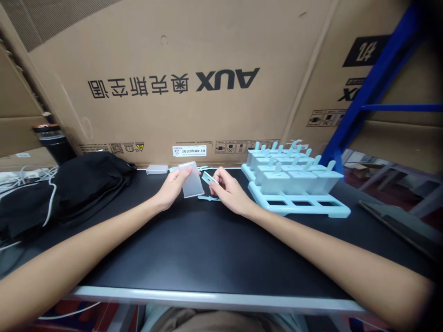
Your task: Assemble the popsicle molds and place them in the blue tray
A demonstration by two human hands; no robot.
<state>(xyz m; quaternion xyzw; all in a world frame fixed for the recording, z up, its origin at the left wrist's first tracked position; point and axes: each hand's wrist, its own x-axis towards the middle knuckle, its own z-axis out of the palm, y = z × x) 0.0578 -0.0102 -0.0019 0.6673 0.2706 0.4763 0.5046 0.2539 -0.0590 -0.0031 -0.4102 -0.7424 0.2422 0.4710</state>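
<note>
The right hand (230, 190) hides one end of the small pale-blue plastic piece (208, 178). The top edge crops the large brown cardboard panel (166, 122); the white rectangular label (189, 151) bears some illegibly small print.

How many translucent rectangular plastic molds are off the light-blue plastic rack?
2. One mold is in the left hand; another mold lies on the black tabletop, in front of the brown cardboard box. Others may be hidden.

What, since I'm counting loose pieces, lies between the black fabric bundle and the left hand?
A translucent plastic piece lies between the bundle and the left hand, near the cardboard, in the head view.
</note>
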